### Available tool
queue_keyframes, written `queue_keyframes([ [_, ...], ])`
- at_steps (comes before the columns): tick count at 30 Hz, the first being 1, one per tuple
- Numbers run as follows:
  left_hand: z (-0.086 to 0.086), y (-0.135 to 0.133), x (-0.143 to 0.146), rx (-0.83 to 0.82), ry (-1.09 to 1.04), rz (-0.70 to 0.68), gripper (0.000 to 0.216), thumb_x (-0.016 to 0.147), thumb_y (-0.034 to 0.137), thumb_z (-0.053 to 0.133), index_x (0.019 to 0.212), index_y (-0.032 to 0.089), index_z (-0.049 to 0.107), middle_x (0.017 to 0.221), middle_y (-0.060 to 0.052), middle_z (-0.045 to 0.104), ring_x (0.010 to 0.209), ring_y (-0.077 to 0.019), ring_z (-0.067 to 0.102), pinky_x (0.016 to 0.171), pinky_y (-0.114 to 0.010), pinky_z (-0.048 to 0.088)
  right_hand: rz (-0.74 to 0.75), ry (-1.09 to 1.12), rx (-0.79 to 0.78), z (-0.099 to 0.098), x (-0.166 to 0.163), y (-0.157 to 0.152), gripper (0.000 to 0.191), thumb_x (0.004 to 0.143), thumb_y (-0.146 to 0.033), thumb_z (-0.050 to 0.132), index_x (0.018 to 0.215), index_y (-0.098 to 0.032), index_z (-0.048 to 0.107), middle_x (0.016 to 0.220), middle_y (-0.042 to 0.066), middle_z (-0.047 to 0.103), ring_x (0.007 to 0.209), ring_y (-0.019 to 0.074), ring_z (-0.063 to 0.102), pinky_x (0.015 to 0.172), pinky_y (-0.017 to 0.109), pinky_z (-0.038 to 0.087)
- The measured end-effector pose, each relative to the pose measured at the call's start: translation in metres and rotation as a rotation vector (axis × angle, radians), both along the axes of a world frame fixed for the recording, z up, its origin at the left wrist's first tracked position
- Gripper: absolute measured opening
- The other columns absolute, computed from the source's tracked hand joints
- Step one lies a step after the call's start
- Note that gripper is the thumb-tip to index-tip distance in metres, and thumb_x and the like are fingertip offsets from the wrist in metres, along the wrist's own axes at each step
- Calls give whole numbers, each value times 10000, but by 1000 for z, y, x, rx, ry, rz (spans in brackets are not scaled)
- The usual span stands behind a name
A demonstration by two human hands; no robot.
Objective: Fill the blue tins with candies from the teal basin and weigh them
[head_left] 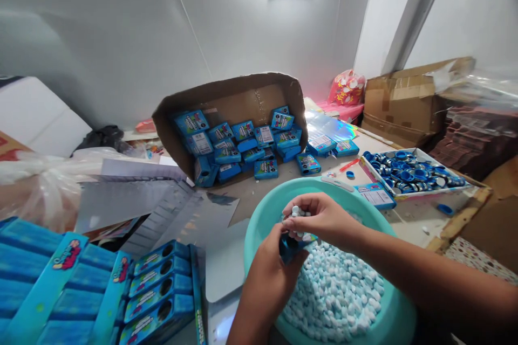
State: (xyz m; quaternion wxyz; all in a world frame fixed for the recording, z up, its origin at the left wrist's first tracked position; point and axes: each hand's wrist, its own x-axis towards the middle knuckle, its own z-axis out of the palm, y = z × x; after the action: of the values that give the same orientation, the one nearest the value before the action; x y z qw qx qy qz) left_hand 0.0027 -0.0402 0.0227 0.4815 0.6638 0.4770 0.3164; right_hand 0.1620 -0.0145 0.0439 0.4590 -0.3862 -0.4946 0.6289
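A teal basin point(259, 221) full of small white and pale blue candies point(335, 291) stands in front of me. Over it my left hand point(269, 275) grips a small blue container point(289, 248). My right hand point(318, 218) is cupped just above it with several candies in its fingers at the container's mouth.
A torn cardboard box point(230, 99) at the back holds several filled blue packs. A tray of blue caps point(413, 170) sits at the right. Empty blue containers in rows point(159, 291) lie at the lower left. Silver sheets point(162, 210) and plastic bags lie at the left, cartons point(404, 99) at the far right.
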Motion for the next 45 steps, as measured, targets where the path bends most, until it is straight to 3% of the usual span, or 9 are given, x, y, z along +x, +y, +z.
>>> queue_keyframes([
  [5,-9,-4,-1,0,-37,-143,516,783,201,681,1290,222,587,1295,-102,643,1198,-299,590,1041,-445,455,-121,37,-83,-5,-13,-3,347,668,-383,841,868,-158,668,647,-30,635,576,109,577,589,254,444],
  [18,-2,-2,4,-32,-85,-67,492,739,153,721,1214,225,614,1185,-75,701,1095,-281,644,995,-431,489,-167,127,-173,-5,-19,-5,303,712,-376,814,845,-185,619,666,-26,623,605,114,544,592,250,407],
  [26,-3,-4,0,56,-88,-53,482,763,201,725,1232,236,624,1191,-72,682,1086,-281,630,1000,-440,481,-153,382,-257,-1,-18,-5,279,764,-413,769,770,-171,629,777,30,658,714,145,587,727,293,467],
  [32,-1,-4,0,13,-101,-53,501,784,170,702,1258,288,593,1235,-27,675,1143,-255,617,1011,-390,470,-104,382,-149,-1,-18,-7,291,843,-443,676,736,-173,653,774,42,649,756,168,580,762,308,460],
  [39,1,-3,-2,59,-74,-29,445,800,222,701,1237,231,615,1205,-73,690,1112,-287,633,1001,-414,475,-89,349,-121,3,-17,-7,379,822,-536,660,698,-178,671,758,53,659,804,206,612,829,356,467],
  [45,-3,-3,-2,81,-67,-2,421,804,218,705,1213,259,618,1171,-30,704,1072,-251,652,952,-354,494,-94,324,-54,2,-18,-8,392,852,-537,633,724,-173,704,813,78,710,930,242,650,960,407,448],
])
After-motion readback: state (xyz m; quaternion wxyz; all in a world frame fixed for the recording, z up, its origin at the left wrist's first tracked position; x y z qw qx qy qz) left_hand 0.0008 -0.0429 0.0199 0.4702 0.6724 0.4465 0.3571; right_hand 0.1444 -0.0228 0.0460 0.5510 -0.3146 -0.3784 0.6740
